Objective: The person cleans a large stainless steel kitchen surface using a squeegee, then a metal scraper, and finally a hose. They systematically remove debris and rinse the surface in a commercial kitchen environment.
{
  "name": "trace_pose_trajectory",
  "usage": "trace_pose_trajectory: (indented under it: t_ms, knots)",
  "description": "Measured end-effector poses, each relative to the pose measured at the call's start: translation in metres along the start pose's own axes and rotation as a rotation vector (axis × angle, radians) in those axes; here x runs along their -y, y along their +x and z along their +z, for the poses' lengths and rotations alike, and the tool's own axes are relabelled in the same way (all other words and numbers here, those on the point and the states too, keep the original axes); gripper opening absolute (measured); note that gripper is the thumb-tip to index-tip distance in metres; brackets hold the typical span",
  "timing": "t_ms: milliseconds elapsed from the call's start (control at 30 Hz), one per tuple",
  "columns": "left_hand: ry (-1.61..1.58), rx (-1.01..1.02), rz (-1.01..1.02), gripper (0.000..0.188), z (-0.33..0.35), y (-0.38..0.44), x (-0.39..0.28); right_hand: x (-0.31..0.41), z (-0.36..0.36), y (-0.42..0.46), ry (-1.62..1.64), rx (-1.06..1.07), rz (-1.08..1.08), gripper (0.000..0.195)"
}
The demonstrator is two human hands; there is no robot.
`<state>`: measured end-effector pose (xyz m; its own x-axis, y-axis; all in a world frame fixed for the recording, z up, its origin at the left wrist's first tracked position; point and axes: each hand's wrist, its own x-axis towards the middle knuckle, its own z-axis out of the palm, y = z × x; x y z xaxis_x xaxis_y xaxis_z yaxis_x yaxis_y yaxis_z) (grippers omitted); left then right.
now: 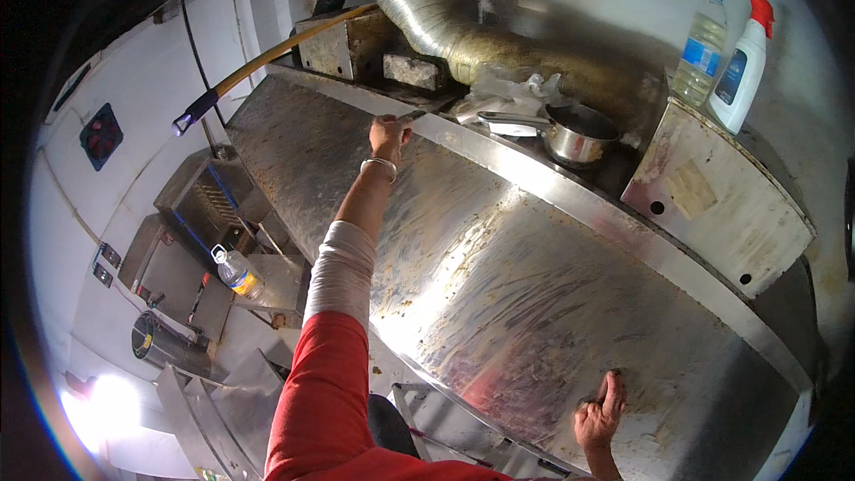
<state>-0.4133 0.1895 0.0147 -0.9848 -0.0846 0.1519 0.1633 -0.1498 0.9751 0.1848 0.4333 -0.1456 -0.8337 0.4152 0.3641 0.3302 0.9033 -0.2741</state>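
Observation:
My left hand (389, 137) reaches to the far edge of a wide stainless-steel worktop (467, 267), a light bangle at its wrist. Its fingers are closed around a small dark object (415, 115) that juts out over the raised back lip (494, 153); its exact kind is unclear. Low on the right, my right hand (600, 411) rests near the front of the worktop. One or two of its fingers stretch out to the metal and the rest are curled; whether anything small sits under the fingertips cannot be made out. Crumbs and smeared streaks cover the metal.
Behind the lip stand a steel saucepan (581, 137), a crumpled plastic bag (514, 90) and a brick-like block (411, 71). A clear bottle (700, 47) and a spray bottle (740, 73) top a metal box (718, 200). A yellow-handled pole (280, 47) overhangs the left end.

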Motion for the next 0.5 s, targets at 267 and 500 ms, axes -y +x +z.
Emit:
trace_pose_trajectory:
  t_ms: [267,500]
  knots:
    - [-0.39,-0.028,-0.132,0.013,0.02,-0.033,0.032,-0.006,0.0,0.001,-0.064,-0.026,-0.006,0.065]
    - [0.877,0.262,0.843,0.025,0.09,-0.058,0.031,-0.006,-0.002,0.002,-0.166,0.006,-0.096,0.061]
